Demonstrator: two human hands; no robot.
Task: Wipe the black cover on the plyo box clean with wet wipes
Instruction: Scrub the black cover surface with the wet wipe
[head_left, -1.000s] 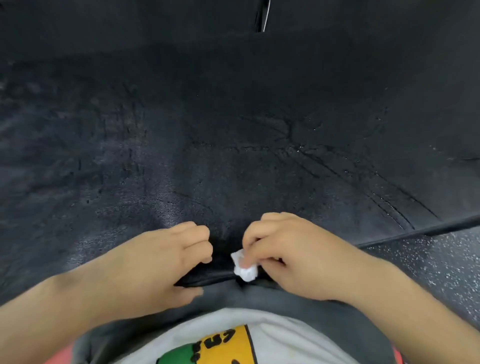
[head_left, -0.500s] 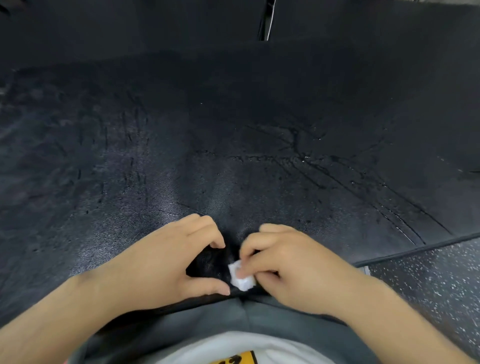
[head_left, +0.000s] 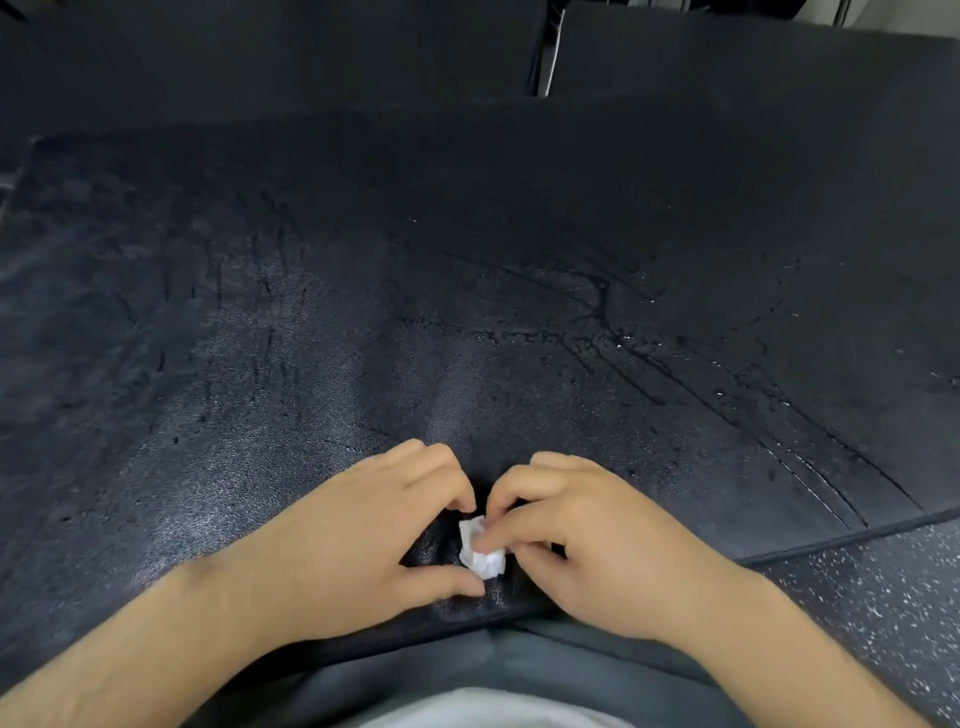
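The black cover (head_left: 467, 312) of the plyo box fills most of the head view; it is cracked and shows wet streaks at the right. A small crumpled white wet wipe (head_left: 480, 553) sits at the cover's near edge, pinched by the fingertips of my right hand (head_left: 587, 540). My left hand (head_left: 358, 540) rests on the cover just left of the wipe, thumb and forefinger spread in an arc, the thumb tip touching or nearly touching the wipe.
Speckled dark gym flooring (head_left: 857, 597) lies beyond the cover's right edge. Two more dark padded blocks (head_left: 727, 67) stand behind the box, with a narrow gap between them. My grey clothing (head_left: 467, 670) is at the bottom.
The view has tilted up, showing more of the cover. My left hand has opened from a loose curl and moved in beside the wipe; my right hand keeps its pinch on it.
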